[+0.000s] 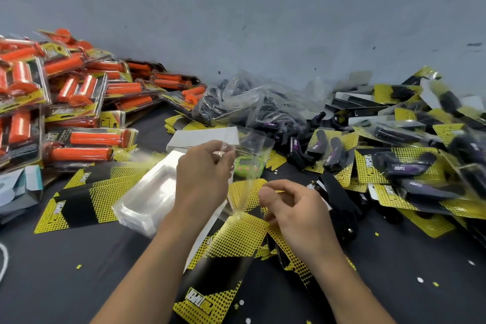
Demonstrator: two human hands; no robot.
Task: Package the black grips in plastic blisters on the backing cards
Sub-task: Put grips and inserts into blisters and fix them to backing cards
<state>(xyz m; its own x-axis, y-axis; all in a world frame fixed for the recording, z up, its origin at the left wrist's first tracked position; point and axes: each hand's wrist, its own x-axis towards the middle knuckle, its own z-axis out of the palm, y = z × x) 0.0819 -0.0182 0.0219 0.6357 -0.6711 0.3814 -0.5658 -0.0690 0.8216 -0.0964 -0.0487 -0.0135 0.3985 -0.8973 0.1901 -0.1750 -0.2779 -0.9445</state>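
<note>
Left hand [203, 173]: fingers curled, clear blister [253, 143] pinched at its upper end.
Right hand [294, 210]: blister's lower edge pinched by thumb and fingers.
Black grips [295, 150]: piled loose beyond the hands.
Backing card [226, 255]: laid flat beneath.

Left hand [203, 168] and right hand [297, 210] pinch clear blister [253, 143].

Single head-worn wide-angle view, forward-down, close over table [65, 284].
</note>
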